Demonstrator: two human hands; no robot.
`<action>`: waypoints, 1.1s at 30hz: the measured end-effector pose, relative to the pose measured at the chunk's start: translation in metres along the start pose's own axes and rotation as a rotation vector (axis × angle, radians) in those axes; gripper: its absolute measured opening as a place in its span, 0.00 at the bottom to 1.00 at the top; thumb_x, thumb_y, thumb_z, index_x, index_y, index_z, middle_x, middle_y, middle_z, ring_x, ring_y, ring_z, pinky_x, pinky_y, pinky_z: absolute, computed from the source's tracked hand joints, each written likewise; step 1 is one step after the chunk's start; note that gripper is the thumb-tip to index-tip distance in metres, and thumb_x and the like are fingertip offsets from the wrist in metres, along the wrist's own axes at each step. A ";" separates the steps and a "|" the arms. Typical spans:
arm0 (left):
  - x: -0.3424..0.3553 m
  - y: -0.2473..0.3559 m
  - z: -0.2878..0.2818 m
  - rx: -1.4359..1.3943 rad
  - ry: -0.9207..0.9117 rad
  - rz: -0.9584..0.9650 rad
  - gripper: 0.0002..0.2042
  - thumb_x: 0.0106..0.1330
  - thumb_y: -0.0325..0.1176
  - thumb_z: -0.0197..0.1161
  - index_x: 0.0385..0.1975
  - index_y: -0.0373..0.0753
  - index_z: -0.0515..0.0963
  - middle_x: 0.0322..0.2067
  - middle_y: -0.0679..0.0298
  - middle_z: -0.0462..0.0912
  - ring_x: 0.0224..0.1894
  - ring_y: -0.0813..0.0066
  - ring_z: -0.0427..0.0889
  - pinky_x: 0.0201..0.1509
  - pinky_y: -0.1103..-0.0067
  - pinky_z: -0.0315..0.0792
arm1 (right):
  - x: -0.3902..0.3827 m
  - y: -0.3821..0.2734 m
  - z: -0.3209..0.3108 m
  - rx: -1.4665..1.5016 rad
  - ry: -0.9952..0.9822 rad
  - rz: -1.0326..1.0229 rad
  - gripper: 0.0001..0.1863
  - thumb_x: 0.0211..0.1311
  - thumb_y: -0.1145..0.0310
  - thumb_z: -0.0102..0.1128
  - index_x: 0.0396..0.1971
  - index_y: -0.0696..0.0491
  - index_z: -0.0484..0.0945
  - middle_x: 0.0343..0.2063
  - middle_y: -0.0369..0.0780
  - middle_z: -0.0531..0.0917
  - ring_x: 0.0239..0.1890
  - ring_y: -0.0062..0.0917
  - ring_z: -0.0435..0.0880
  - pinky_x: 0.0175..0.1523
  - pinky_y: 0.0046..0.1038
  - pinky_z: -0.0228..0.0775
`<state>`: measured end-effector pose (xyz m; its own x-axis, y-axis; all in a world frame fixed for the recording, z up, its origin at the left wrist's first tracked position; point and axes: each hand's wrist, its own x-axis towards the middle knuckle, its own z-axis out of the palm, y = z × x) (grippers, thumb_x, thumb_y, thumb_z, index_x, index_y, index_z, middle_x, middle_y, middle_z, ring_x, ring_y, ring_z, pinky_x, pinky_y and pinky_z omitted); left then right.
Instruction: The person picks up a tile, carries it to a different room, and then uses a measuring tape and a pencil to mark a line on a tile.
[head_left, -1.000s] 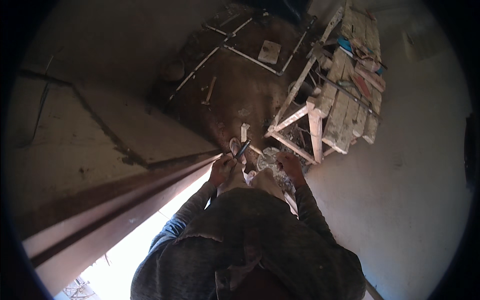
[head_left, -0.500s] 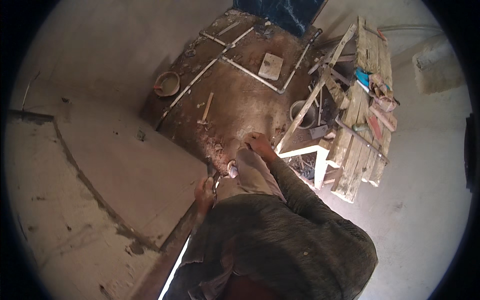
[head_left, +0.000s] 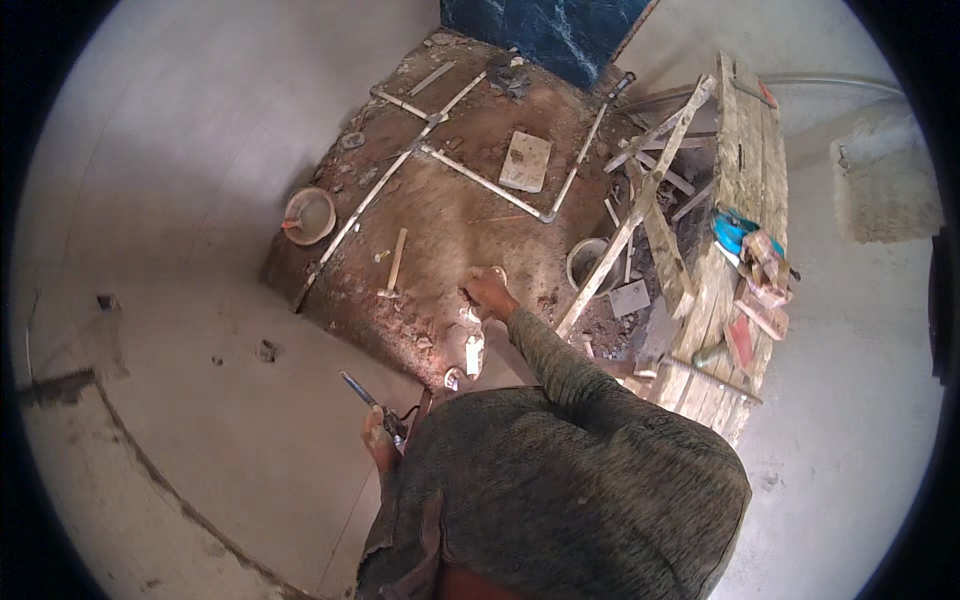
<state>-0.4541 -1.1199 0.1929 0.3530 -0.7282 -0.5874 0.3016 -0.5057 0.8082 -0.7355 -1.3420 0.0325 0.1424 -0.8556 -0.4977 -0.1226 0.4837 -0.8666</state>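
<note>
Above a dirt floor (head_left: 450, 228), clutching a slim tool (head_left: 357, 388) in the left hand (head_left: 378, 442) outside the floor's near-left edge; holding the right hand (head_left: 488, 292) over the near end, unable to tell if gripping anything; facing a hammer (head_left: 397, 262) toward the left edge, white pipes (head_left: 484, 182) beyond.

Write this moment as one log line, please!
left grip: holding slim dark rod-nosed tool | right grip: above brown earthen floor, contents unclear | nearby: wooden-handled hammer, long white plastic pipes
</note>
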 end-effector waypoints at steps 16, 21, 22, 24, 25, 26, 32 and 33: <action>0.250 0.099 0.248 0.502 -0.340 0.241 0.13 0.72 0.40 0.58 0.31 0.38 0.80 0.23 0.71 0.76 0.25 0.84 0.73 0.29 0.82 0.66 | 0.057 -0.096 -0.299 0.578 0.674 0.144 0.08 0.64 0.66 0.58 0.37 0.54 0.80 0.22 0.34 0.79 0.20 0.16 0.75 0.22 0.17 0.65; 0.339 0.075 0.291 0.484 -0.387 0.132 0.15 0.72 0.43 0.58 0.31 0.37 0.81 0.18 0.71 0.75 0.19 0.82 0.73 0.22 0.81 0.66 | 0.057 -0.105 -0.359 0.567 0.819 0.106 0.07 0.64 0.66 0.59 0.34 0.54 0.80 0.21 0.34 0.78 0.19 0.15 0.74 0.20 0.17 0.62; 0.345 0.097 0.310 0.614 -0.471 0.149 0.15 0.71 0.44 0.59 0.32 0.38 0.81 0.19 0.70 0.77 0.19 0.80 0.75 0.23 0.81 0.68 | 0.054 -0.103 -0.369 0.546 0.865 0.120 0.07 0.64 0.65 0.59 0.33 0.54 0.80 0.20 0.34 0.78 0.19 0.15 0.74 0.20 0.17 0.62; 0.351 0.126 0.355 0.645 -0.534 0.193 0.15 0.70 0.46 0.60 0.33 0.38 0.81 0.21 0.69 0.78 0.19 0.80 0.75 0.23 0.80 0.70 | 0.047 -0.099 -0.386 0.555 0.907 0.105 0.07 0.63 0.64 0.61 0.29 0.52 0.80 0.19 0.33 0.78 0.18 0.15 0.74 0.20 0.18 0.62; 0.349 0.139 0.377 0.664 -0.562 0.210 0.16 0.69 0.47 0.61 0.33 0.38 0.81 0.21 0.69 0.78 0.20 0.79 0.76 0.24 0.80 0.71 | 0.045 -0.099 -0.390 0.557 0.927 0.112 0.07 0.63 0.64 0.61 0.29 0.52 0.80 0.20 0.33 0.78 0.18 0.15 0.74 0.19 0.18 0.62; 0.347 0.150 0.401 0.598 -0.559 0.129 0.16 0.70 0.46 0.61 0.30 0.39 0.80 0.21 0.70 0.76 0.20 0.82 0.73 0.23 0.81 0.68 | 0.045 -0.098 -0.395 0.559 0.947 0.120 0.07 0.63 0.64 0.60 0.29 0.52 0.80 0.20 0.33 0.79 0.18 0.15 0.74 0.19 0.18 0.61; 0.355 0.166 0.503 0.602 -0.596 0.089 0.15 0.70 0.42 0.60 0.25 0.38 0.78 0.19 0.72 0.73 0.17 0.84 0.69 0.19 0.81 0.63 | 0.039 -0.080 -0.412 0.593 0.961 0.170 0.09 0.65 0.66 0.56 0.27 0.52 0.79 0.19 0.33 0.78 0.18 0.15 0.72 0.21 0.18 0.62; 0.357 0.162 0.516 0.603 -0.622 0.106 0.15 0.70 0.42 0.60 0.25 0.38 0.78 0.19 0.72 0.73 0.17 0.84 0.69 0.18 0.81 0.63 | 0.040 -0.076 -0.416 0.603 0.968 0.186 0.08 0.64 0.68 0.54 0.28 0.53 0.80 0.19 0.33 0.78 0.18 0.15 0.73 0.21 0.18 0.62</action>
<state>-0.7363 -1.7006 0.1348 -0.2483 -0.8166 -0.5210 -0.2877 -0.4515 0.8446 -1.1291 -1.4900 0.0931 -0.6733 -0.4186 -0.6095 0.4635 0.4033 -0.7890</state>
